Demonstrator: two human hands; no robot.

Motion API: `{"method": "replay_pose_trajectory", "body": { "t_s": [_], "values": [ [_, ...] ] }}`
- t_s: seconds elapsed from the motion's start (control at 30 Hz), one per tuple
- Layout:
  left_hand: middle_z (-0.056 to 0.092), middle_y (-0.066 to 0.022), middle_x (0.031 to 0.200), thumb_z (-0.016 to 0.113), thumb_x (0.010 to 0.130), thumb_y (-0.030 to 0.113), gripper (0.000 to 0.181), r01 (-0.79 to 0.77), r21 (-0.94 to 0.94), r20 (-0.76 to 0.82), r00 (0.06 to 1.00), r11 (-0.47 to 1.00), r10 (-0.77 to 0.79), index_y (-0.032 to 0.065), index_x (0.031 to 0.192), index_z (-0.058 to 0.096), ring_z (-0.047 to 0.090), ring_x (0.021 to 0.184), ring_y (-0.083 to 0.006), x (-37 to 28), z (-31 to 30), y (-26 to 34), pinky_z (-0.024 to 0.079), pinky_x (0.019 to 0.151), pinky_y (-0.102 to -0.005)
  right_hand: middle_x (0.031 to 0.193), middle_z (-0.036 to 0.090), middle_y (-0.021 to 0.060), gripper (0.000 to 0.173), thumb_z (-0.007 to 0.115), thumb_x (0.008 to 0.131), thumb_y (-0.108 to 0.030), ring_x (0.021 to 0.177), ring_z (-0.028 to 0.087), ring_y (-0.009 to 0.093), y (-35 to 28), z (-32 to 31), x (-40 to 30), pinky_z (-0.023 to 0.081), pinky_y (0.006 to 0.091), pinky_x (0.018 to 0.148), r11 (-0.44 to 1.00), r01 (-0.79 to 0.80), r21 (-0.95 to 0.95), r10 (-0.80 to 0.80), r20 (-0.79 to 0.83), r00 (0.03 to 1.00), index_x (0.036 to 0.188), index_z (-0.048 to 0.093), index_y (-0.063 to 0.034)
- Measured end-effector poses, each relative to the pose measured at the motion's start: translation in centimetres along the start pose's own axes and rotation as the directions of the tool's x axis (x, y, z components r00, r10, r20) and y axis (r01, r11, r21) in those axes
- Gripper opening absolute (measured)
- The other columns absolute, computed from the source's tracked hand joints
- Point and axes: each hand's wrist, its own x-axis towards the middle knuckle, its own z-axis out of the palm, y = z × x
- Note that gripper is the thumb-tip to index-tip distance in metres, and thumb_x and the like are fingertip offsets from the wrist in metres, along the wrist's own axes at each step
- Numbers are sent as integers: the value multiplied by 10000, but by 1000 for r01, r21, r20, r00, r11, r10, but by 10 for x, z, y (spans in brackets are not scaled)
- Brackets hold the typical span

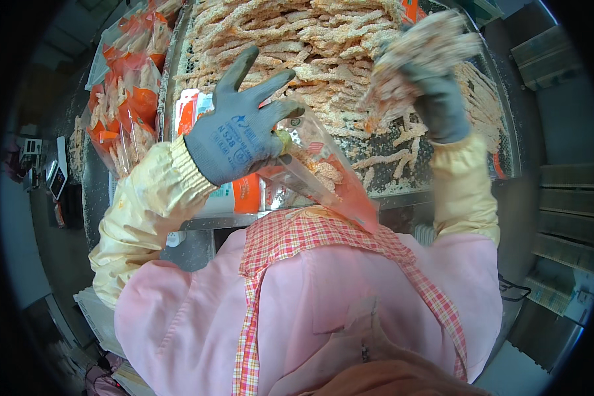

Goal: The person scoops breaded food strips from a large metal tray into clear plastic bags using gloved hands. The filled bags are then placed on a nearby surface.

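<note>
My left hand (235, 131), in a blue-grey work glove with dark fingertips, pinches a clear plastic bag with an orange end (346, 183) between thumb and fingers. Some breaded strips (328, 175) show inside the bag, which slants down toward my apron. Over on the right, my gloved right hand (438, 101) grips a bunch of breaded strips (433, 47), blurred by motion. Beneath and beyond both hands lies a large pile of breaded strips (297, 37) on a mesh-bottomed metal tray. A few loose strips (388, 161) rest nearer the tray's front edge.
Several filled clear-and-orange bags (128, 111) stand in a row left of the tray. Flat printed packaging bags (247, 193) lie at the tray's near left corner. Along the right stands a stack of crates or trays (567, 218). My checked apron (321, 227) borders the tray's front.
</note>
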Motion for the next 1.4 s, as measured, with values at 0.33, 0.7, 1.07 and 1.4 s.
{"method": "replay_pose_trajectory", "body": {
  "t_s": [0.33, 0.7, 1.07, 1.4],
  "values": [
    [630, 9, 1118, 738, 689, 346, 213, -143, -23, 88, 986, 990, 144, 229, 831, 628, 533, 1247, -289, 0, -3, -29, 254, 1120, -664, 1051, 681, 136, 500, 721, 773, -53, 900, 668, 220, 25, 31, -19, 555, 345, 792, 706, -71, -705, 468, 388, 794, 1243, 553, -30],
    [675, 17, 1103, 698, 637, 217, 179, 103, 366, -264, 965, 925, -2, 165, 808, 675, 568, 1224, -145, -32, -28, 20, 336, 1124, -625, 852, 668, 124, 466, 768, 757, -167, 746, 656, 246, -35, 115, 24, 516, 355, 694, 320, 183, -930, 709, 363, 604, 1146, 524, -82],
    [655, -10, 964, 761, 617, 247, 186, 192, -86, -184, 961, 978, -205, 176, 711, 617, 638, 1060, -226, -58, 15, 48, 389, 1036, -652, 1031, 638, 196, 675, 775, 780, -341, 871, 665, 316, 34, 131, -15, 520, 427, 754, 262, 69, -963, 845, 263, 466, 1299, 457, -49],
    [664, 21, 1040, 674, 673, 258, 128, 252, 244, -144, 964, 937, -222, 203, 779, 626, 638, 1098, -130, -67, -21, 54, 320, 1113, -663, 1056, 639, 191, 512, 687, 883, -332, 904, 668, 366, -16, 173, 32, 535, 452, 763, 102, 530, -842, 817, 374, 438, 1300, 494, -105]
  ]
}}
